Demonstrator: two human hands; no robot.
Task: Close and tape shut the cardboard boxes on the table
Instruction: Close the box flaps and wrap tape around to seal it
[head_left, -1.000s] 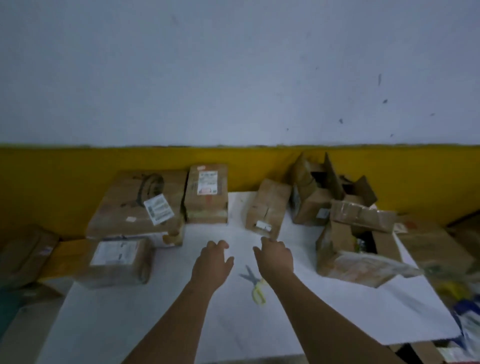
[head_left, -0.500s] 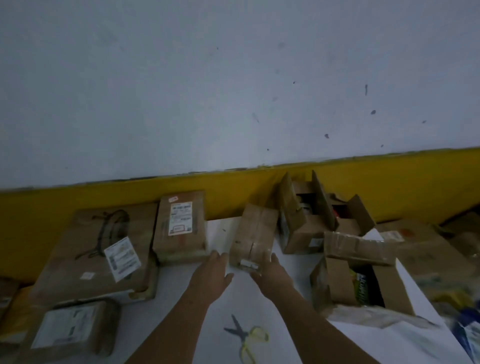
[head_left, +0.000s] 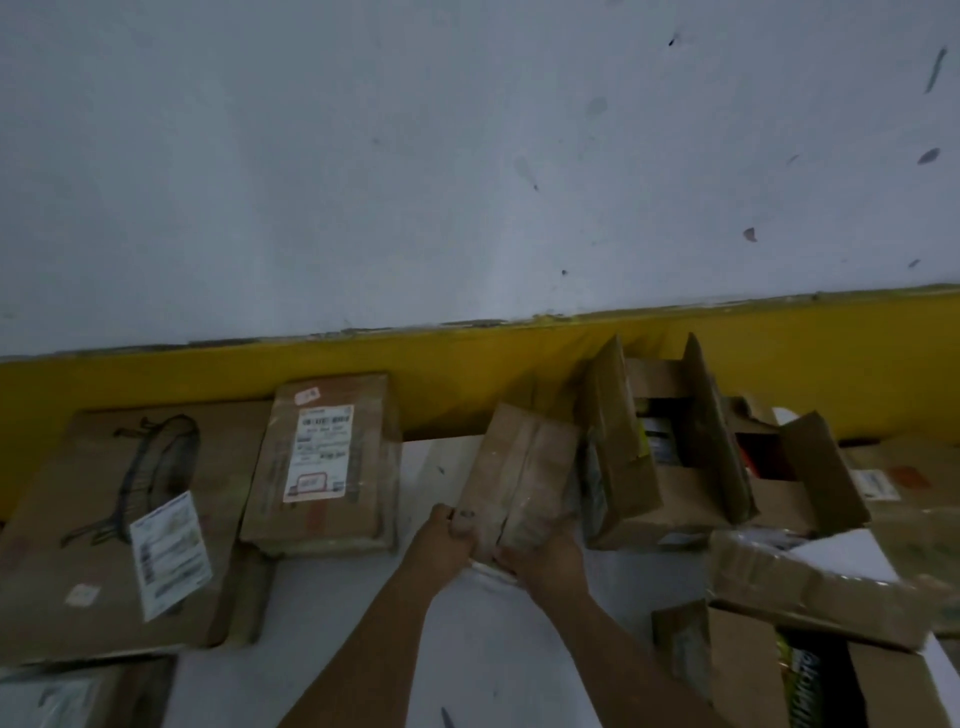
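A small narrow cardboard box (head_left: 519, 467) lies in the middle of the white table (head_left: 483, 649), its top flaps meeting along a centre seam. My left hand (head_left: 447, 540) grips its near left corner, thumb on top. My right hand (head_left: 545, 558) holds the near right end. To the right stands an open box (head_left: 670, 483) with its flaps up and items inside. Another open box (head_left: 769, 660) sits at the near right, one taped flap folded over it.
A flat box with a shipping label (head_left: 324, 467) and a large flat box with a drawing (head_left: 119, 525) lie to the left. A labelled box (head_left: 78, 696) is at the bottom left. A scissor tip (head_left: 448, 719) shows at the bottom edge. Yellow and white wall behind.
Both hands reached forward from above the scissors to the small box and took hold of its near end. The view moved closer and tilted, so the scissors dropped to the bottom edge.
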